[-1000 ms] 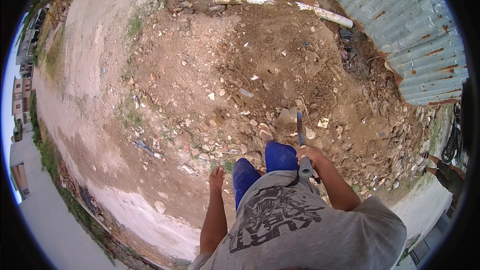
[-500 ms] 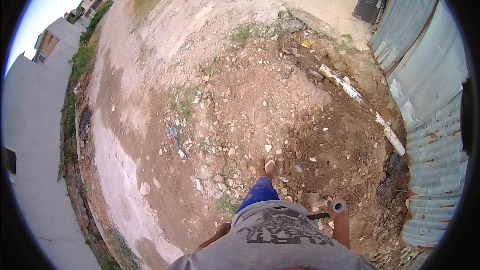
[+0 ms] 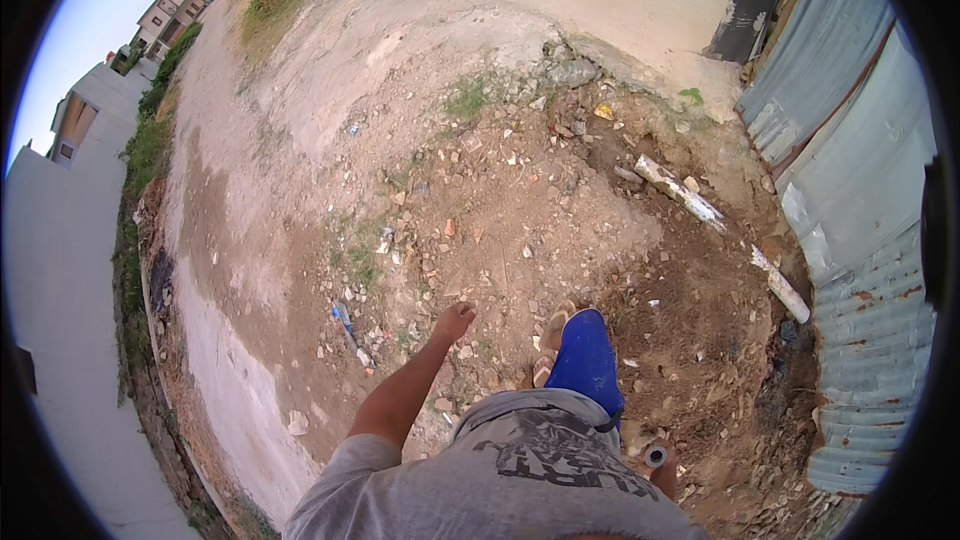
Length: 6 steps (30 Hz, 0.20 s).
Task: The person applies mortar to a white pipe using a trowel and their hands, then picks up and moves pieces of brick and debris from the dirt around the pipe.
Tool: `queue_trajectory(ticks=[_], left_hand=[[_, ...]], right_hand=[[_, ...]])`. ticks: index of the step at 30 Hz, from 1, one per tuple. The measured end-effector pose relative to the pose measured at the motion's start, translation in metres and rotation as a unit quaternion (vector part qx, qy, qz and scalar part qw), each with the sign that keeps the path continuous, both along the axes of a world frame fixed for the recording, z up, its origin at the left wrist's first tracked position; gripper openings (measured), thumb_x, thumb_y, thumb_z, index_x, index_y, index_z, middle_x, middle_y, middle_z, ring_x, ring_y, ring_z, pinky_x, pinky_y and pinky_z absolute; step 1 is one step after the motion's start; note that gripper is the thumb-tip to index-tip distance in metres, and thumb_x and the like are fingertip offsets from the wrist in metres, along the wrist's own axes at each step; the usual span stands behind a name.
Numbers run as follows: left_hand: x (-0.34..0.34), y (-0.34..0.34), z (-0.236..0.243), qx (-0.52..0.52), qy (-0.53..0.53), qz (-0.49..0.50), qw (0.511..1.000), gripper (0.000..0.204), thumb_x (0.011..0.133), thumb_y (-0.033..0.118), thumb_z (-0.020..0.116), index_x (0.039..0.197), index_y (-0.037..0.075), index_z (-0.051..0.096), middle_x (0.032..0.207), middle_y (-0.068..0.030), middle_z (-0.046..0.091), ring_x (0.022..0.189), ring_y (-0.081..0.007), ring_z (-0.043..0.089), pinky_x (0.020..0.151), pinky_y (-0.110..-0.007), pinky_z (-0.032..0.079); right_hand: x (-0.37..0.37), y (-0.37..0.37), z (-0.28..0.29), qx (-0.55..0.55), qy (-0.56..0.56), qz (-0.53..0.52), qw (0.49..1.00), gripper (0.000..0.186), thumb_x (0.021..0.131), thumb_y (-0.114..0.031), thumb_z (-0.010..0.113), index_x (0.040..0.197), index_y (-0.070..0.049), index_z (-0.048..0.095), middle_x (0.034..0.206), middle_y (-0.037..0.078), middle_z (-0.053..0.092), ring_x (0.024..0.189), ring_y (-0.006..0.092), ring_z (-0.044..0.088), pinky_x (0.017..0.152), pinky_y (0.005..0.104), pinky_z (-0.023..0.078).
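My left hand (image 3: 458, 321) hangs out in front of me, above the stony ground, with its fingers loosely curled in and nothing seen in them. By my right hip, my right hand (image 3: 663, 472) is wrapped round a grey tube-like handle (image 3: 655, 456). Only its round end with a dark middle shows; the rest of it is hidden under the hand and body. Below me, a blue-clad leg (image 3: 585, 355) is bent forward over the sandalled feet (image 3: 552, 328).
Rubble and stones cover the brown dirt (image 3: 480, 240). A broken white pipe (image 3: 680, 195) lies in two pieces at right, beside a rusty corrugated metal fence (image 3: 865, 340). Some blue plastic litter (image 3: 342, 315) lies at left. A grey wall (image 3: 70, 270) stands beyond the path.
My left arm has swung forward into full view. My right hand has moved back and down with the grey handle. One leg has stepped forward; the ground has shifted slightly.
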<state>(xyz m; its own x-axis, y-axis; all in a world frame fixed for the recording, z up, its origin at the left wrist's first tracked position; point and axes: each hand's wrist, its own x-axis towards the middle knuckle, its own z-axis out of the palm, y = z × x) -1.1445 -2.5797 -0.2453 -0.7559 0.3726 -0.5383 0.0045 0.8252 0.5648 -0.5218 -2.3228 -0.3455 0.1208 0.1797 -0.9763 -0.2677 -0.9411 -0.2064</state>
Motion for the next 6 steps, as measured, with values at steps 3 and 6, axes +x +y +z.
queue_trajectory(ticks=[3, 6], left_hand=[[-0.047, 0.036, 0.000, 0.007, -0.010, -0.156, 0.988, 0.038, 0.092, 0.033, 0.059, 0.119, 0.007, 0.064, 0.096, -0.0120, 0.070, 0.085, -0.0202, 0.068, 0.079, -0.035, 0.052], [-0.058, 0.017, 0.026, 0.072, -0.301, -0.005, 0.951, 0.033, 0.096, 0.029, 0.052, 0.112, 0.002, 0.061, 0.097, -0.0086, 0.070, 0.082, -0.0196, 0.066, 0.072, -0.039, 0.052]], right_hand=[[-0.023, -0.004, -0.017, -0.025, -0.019, 0.052, 0.998, 0.018, 0.084, -0.021, 0.057, 0.068, -0.013, 0.053, 0.060, 0.003, 0.051, 0.054, 0.0187, 0.054, 0.047, 0.0328, 0.045], [-0.019, 0.003, -0.016, -0.011, -0.054, 0.032, 0.998, 0.010, 0.083, -0.018, 0.059, 0.078, -0.010, 0.054, 0.066, 0.007, 0.053, 0.060, 0.0226, 0.056, 0.048, 0.0374, 0.046]])
